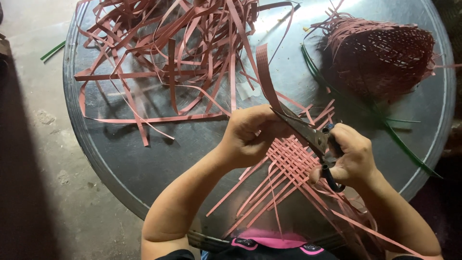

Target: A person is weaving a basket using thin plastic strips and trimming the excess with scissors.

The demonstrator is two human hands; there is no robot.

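Item: round grey metal table top (144, 159), dull sheen, standing on a stained concrete floor (33, 144).

Left hand (250, 132): closed around the lower end of a flat reddish-pink weaving strip (265, 77), which rises from the fist and curves toward the far edge of the table. Grip is tight and narrow, with the fingers folded over the strip.

Right hand (351, 159): closed on the black handles of a pair of dark metal scissors (308, 135), fingers through the loops. The blades point toward the left hand and meet the held strip just beside the knuckles. I cannot tell how far apart the blades stand.

Beneath both hands, at the near edge: a partly woven flat mat of reddish-pink strips (288, 168), criss-crossed at the centre, with loose ends fanning out past the rim toward the person.

Far left portion: a loose tangled heap of reddish-pink strips (187, 43).

Far right edge: a finished domed basket of woven reddish-pink strips (385, 58), lying on its side, with thin green strips (409, 149) trailing beside it.

Risk, as judged: the blade tips lie very close to the left fingers, so a slip could nick them. A skewed cut could leave the strip ragged or too short. The mat's unsecured ends could shift and loosen the weave.
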